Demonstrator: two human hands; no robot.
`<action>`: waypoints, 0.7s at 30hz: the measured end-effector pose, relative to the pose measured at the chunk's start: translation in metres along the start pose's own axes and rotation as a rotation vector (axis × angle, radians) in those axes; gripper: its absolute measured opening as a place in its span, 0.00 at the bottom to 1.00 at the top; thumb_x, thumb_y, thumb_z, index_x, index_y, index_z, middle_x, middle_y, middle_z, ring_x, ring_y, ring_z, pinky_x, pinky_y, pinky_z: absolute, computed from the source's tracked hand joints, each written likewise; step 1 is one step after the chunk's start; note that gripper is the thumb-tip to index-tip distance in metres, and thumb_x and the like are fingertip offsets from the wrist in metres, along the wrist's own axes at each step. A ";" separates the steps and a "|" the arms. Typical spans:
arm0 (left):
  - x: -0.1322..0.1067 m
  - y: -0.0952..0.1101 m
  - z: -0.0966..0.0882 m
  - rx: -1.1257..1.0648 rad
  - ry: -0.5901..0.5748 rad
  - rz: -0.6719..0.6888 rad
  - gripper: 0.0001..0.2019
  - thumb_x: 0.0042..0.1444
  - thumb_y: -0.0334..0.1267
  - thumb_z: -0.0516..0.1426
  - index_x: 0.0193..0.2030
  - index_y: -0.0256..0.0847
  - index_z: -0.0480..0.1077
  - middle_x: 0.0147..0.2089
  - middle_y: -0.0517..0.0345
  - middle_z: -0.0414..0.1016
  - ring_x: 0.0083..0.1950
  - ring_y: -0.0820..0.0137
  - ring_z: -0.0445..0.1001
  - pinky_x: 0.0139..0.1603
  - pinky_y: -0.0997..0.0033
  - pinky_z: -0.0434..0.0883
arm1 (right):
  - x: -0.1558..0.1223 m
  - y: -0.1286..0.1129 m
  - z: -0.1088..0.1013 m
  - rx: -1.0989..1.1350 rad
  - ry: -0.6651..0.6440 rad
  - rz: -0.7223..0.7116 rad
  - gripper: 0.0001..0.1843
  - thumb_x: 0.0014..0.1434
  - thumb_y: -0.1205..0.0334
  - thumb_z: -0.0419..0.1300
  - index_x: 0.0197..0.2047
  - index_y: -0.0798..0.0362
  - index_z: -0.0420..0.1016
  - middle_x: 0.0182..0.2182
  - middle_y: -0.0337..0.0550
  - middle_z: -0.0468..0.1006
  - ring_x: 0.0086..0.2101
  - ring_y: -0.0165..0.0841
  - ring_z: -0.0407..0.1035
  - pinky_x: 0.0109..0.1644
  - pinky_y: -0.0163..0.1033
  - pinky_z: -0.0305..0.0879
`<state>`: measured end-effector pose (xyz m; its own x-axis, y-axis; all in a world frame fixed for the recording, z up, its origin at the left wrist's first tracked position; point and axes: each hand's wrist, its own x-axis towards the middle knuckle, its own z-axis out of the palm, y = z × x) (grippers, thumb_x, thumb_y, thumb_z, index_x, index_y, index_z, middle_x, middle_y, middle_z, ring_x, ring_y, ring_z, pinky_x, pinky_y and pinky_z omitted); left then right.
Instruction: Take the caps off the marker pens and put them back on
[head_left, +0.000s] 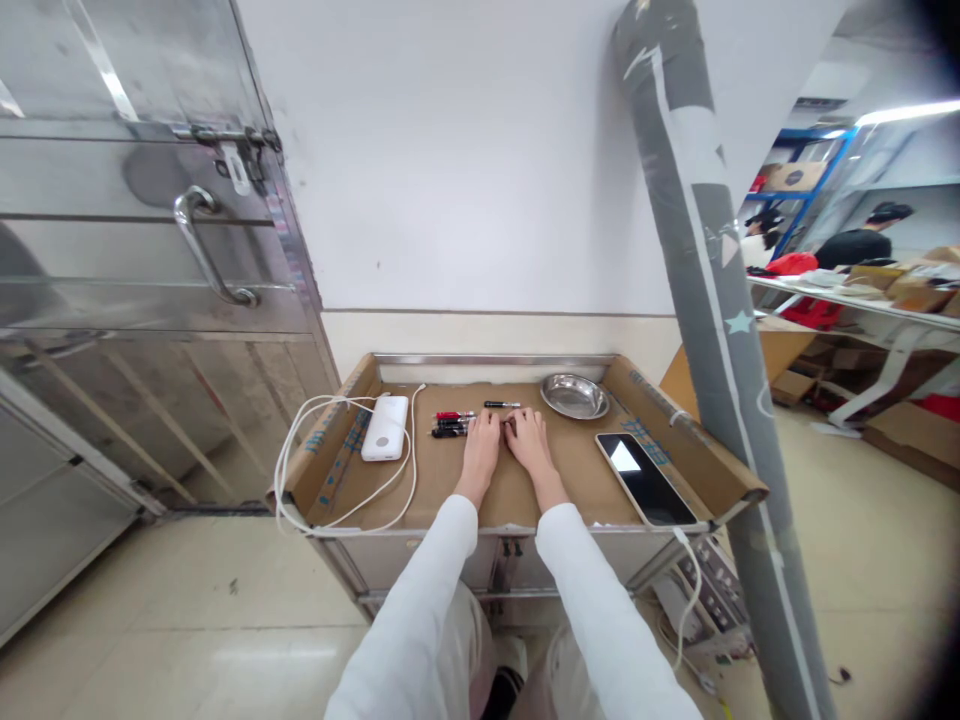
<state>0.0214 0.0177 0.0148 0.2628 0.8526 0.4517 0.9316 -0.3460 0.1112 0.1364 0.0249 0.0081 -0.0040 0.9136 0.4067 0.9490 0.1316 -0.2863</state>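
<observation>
My left hand and my right hand rest side by side, knuckles up, on the cardboard-lined cart top. Their fingers curl together around a small dark thing between them; it is too small to name. Just left of my left hand lie several pens, red and black. One more black pen lies beyond my fingertips.
A white power bank with a looping white cable lies at the left. A steel dish sits at the back right, a phone at the right edge. A grey roll leans at the right; a steel door stands left. People work far right.
</observation>
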 end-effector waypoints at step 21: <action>0.002 0.000 -0.008 -0.168 -0.096 0.014 0.13 0.61 0.23 0.43 0.45 0.37 0.64 0.47 0.51 0.70 0.46 0.69 0.72 0.50 0.69 0.67 | -0.002 0.006 -0.004 0.084 -0.072 -0.036 0.11 0.63 0.60 0.50 0.42 0.49 0.74 0.42 0.46 0.73 0.43 0.39 0.62 0.46 0.41 0.55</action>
<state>0.0203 0.0159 0.0225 0.3055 0.8779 0.3686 0.8748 -0.4117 0.2555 0.1430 0.0226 0.0093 -0.0634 0.9324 0.3559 0.9181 0.1943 -0.3455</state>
